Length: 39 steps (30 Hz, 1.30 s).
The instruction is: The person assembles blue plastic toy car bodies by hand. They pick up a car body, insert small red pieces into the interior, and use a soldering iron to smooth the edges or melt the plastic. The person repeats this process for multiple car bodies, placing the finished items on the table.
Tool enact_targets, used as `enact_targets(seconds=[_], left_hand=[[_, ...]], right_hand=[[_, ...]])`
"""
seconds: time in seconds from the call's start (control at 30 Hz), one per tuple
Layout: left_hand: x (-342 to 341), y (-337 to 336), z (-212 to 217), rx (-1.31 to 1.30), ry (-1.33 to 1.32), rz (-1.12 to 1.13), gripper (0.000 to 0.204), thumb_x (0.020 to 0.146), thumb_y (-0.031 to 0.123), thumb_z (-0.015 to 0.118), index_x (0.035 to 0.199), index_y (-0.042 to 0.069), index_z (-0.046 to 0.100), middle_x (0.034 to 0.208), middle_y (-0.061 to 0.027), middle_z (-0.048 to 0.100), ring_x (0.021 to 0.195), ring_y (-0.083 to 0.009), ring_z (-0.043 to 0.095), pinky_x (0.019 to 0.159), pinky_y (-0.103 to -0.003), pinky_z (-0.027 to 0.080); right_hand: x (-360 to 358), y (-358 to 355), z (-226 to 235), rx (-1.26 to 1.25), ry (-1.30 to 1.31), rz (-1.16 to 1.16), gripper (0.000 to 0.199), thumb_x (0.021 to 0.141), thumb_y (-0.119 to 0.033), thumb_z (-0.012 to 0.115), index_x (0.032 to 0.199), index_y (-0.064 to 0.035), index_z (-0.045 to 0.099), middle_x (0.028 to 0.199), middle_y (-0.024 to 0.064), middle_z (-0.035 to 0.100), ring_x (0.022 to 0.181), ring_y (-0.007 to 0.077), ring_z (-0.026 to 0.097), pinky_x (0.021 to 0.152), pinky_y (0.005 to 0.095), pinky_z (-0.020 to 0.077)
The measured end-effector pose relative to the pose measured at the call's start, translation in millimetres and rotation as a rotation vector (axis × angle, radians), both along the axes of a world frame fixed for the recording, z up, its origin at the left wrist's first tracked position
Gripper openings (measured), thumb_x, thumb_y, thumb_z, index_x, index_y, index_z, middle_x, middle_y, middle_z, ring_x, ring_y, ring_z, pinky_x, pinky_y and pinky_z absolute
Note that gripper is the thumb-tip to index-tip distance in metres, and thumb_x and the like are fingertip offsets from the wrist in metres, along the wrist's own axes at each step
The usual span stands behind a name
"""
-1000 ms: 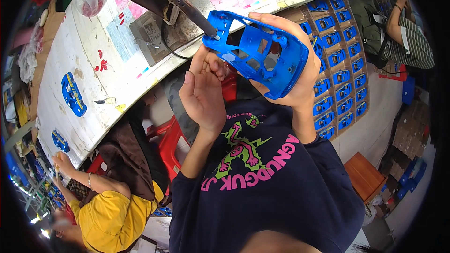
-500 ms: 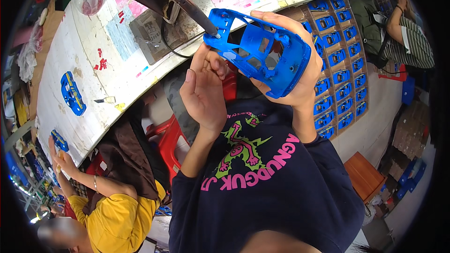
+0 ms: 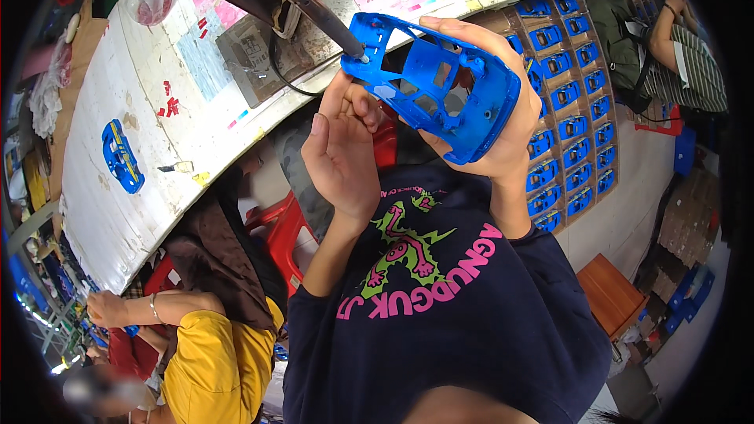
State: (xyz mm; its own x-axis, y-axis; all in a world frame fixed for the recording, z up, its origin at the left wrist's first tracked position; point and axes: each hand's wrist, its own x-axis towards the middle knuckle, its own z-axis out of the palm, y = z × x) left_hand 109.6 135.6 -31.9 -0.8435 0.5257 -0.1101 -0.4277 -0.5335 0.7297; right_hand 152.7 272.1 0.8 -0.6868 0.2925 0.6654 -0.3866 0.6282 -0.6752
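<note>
A blue plastic toy car body shell (image 3: pixel 428 82), with open window gaps, is held up over the table's front edge. My right hand (image 3: pixel 518 122) grips its wide right end, thumb and fingers around the sides. My left hand (image 3: pixel 344 145) is palm up under the left end. Its index fingertip touches the shell's edge, the thumb stands apart and the other fingers are loosely bent. A hot iron with a perforated metal shaft (image 3: pixel 310 6) slants down from the upper left. Its tip meets the shell's left corner, just above my left fingertip.
On the white table (image 3: pixel 86 180) lie another blue car shell (image 3: pixel 122 157), small red parts (image 3: pixel 169 102), a blade-like tool (image 3: pixel 177 166) and a metal plate (image 3: pixel 259 63). Rows of blue shells fill a cardboard tray (image 3: pixel 577 110) at right. A yellow-shirted co-worker (image 3: pixel 208 353) sits at left.
The co-worker at left has drawn their hands back from the table, and the small blue piece there is gone from its spot. My hands and the shell have barely shifted.
</note>
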Motion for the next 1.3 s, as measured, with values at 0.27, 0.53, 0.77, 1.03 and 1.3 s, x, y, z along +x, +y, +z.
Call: enact_targets(seconds=[0.27, 0.53, 0.77, 1.03, 1.3], left_hand=[[-1.3, 0.1, -1.8, -0.001, 0.015, -0.006, 0.067, 0.085, 0.041, 0.023, 0.126, -0.011, 0.025, 0.122, -0.0165, 0.041, 0.115, -0.0224, 0.037, 0.097, -0.033, 0.026], [-1.5, 0.0, -0.3, -0.018, 0.014, -0.008, 0.067, 0.084, 0.041, 0.023, 0.126, -0.012, 0.024, 0.122, -0.0164, 0.040, 0.115, -0.0225, 0.037, 0.097, -0.033, 0.026], [-1.7, 1.4, -0.5, -0.020, 0.011, -0.014, 0.068, 0.084, 0.041, 0.025, 0.126, -0.012, 0.023, 0.121, -0.0164, 0.041, 0.114, -0.0218, 0.038, 0.096, -0.031, 0.026], [-2.3, 0.5, -3.4, -0.025, 0.022, -0.023, 0.067, 0.083, 0.041, 0.026, 0.125, -0.011, 0.026, 0.116, -0.0157, 0.044, 0.109, -0.0200, 0.042, 0.092, -0.030, 0.030], [8.9, -1.8, -8.5, -0.087, -0.031, -0.024, 0.046, 0.085, 0.028, 0.038, 0.120, -0.003, 0.037, 0.083, -0.0028, 0.041, 0.075, -0.0103, 0.037, 0.069, -0.023, 0.030]], right_hand=[[0.4, 0.1, 0.6, 0.006, -0.014, -0.006, 0.060, 0.054, -0.009, 0.074, 0.107, 0.0005, 0.050, 0.101, 0.0154, 0.057, 0.090, 0.0289, 0.058, 0.077, 0.0320, 0.0456], [0.6, -0.1, 0.6, 0.019, -0.020, -0.012, 0.059, 0.054, -0.008, 0.074, 0.107, 0.0005, 0.050, 0.100, 0.0154, 0.057, 0.090, 0.0289, 0.058, 0.078, 0.0321, 0.0455], [1.4, 0.1, 2.1, 0.024, -0.017, -0.010, 0.059, 0.054, -0.008, 0.074, 0.106, 0.0007, 0.050, 0.100, 0.0155, 0.057, 0.090, 0.0289, 0.058, 0.077, 0.0321, 0.0455], [2.0, 0.1, 2.1, -0.010, -0.023, -0.013, 0.060, 0.052, -0.008, 0.075, 0.106, 0.0009, 0.050, 0.100, 0.0149, 0.057, 0.090, 0.0277, 0.058, 0.077, 0.0312, 0.0454], [17.4, -0.5, -14.3, -0.103, -0.186, -0.077, 0.060, 0.054, -0.011, 0.075, 0.106, 0.0016, 0.047, 0.098, 0.0151, 0.056, 0.088, 0.0261, 0.058, 0.076, 0.0310, 0.0456]])
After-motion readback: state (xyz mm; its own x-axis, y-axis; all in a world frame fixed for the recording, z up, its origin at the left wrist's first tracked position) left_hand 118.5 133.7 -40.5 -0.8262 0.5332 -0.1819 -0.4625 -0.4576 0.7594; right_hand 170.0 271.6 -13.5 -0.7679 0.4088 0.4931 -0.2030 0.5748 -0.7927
